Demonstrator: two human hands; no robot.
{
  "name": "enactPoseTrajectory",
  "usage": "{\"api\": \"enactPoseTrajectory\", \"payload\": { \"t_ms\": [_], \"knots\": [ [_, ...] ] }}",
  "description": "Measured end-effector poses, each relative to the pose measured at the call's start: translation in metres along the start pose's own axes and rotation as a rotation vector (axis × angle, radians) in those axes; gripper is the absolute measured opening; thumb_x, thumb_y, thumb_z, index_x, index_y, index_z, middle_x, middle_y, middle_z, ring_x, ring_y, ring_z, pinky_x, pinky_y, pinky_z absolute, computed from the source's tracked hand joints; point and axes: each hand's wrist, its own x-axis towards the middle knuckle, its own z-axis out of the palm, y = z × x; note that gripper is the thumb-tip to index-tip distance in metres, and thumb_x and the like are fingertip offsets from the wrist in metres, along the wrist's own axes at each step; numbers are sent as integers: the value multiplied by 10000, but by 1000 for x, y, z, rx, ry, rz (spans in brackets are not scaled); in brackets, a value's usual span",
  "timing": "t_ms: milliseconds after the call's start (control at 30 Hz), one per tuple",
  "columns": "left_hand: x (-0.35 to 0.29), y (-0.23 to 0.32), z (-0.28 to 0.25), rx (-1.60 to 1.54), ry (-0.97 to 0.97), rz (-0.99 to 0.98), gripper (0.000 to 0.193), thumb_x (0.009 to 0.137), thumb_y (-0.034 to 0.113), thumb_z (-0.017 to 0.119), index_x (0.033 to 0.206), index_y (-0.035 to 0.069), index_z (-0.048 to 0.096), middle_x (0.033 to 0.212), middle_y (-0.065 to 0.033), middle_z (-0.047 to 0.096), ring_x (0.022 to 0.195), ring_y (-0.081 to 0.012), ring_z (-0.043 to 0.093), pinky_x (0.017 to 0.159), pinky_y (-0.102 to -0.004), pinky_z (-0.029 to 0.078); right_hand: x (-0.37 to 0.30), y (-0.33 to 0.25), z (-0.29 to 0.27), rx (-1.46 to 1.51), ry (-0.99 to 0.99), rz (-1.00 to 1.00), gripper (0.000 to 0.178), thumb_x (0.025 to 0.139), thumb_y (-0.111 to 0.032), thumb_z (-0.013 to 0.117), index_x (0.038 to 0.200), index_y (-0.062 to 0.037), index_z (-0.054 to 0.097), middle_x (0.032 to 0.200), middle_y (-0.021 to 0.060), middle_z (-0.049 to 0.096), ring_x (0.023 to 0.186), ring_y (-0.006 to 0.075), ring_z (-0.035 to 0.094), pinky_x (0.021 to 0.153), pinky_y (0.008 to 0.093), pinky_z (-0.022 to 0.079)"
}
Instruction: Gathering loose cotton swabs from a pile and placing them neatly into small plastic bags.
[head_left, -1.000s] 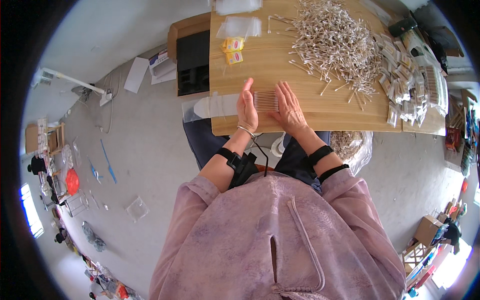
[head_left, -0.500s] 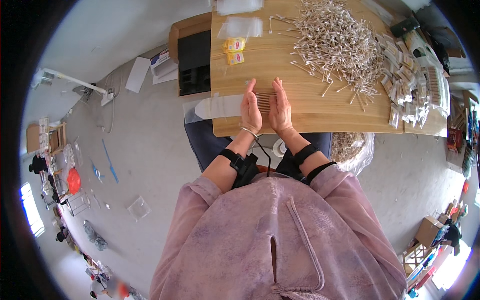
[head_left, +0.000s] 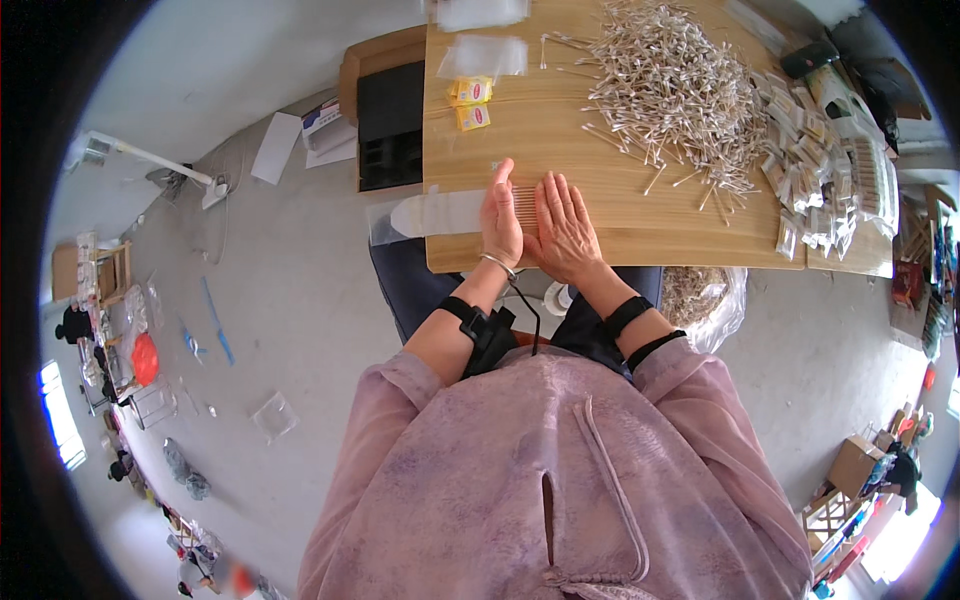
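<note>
A row of cotton swabs (head_left: 525,208) lies side by side on the wooden table (head_left: 680,235), between my two hands. My left hand (head_left: 502,215) stands on its edge at the row's left end, fingers stretched out and pointing away from me. Flat over the right part of the row rests my right hand (head_left: 565,230), its fingers straight and covering the swab ends there. A whitish flat strip (head_left: 440,214) lies left of my left hand. Farther back spreads a big heap of loose cotton swabs (head_left: 670,90).
Small yellow packets (head_left: 472,104) and clear plastic bags (head_left: 482,55) lie at the back left of the table. Filled clear packs (head_left: 805,165) pile up at the right. An open cardboard box (head_left: 390,120) stands beyond the left edge. A bag of swabs (head_left: 705,300) sits below the table.
My right hand has turned from standing on edge to lying palm down over the right part of the swab row. My left hand stays nearly in place.
</note>
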Motion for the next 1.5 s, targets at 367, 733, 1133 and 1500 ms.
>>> {"api": "enactPoseTrajectory", "payload": {
  "t_ms": [367, 733, 1133, 1500],
  "knots": [
    [-4, 5, -1, 54, -30, -15, 668, 995, 512, 310, 1364, -35, 413, 1407, -175, 438, 1330, -249, 373, 1091, -343, 278, -2, -6, -1, 18, 9, -2, 827, 881, -543, 465, 1406, 69, 281, 1494, 232, 241, 1416, 328, 198, 1165, 417, 146],
    [-2, 1, -5, -17, -126, -60, 650, 999, 495, 314, 1418, -1, 343, 1480, -127, 335, 1387, -208, 265, 1147, -355, 177, -3, -2, 0, -1, -18, -13, 831, 885, -548, 429, 1409, 77, 271, 1501, 236, 226, 1429, 324, 159, 1173, 413, 99],
    [-42, 26, -43, 917, -364, 340, 355, 902, 215, 568, 1209, 37, 571, 1062, -143, 531, 985, -338, 511, 900, -407, 416, -3, -1, 1, 61, -19, -2, 979, 795, -614, 520, 1427, 73, 225, 1516, 230, 180, 1433, 328, 133, 1175, 412, 97],
    [-52, 30, -43, 1178, -517, 393, 575, 933, 476, 464, 1326, 57, 487, 1014, -124, 486, 939, -302, 475, 854, -425, 401, -2, -5, -2, -52, -108, 3, 953, 779, -481, 582, 1445, 61, 169, 1532, 224, 128, 1442, 329, 91, 1179, 405, 81]
  ]
}}
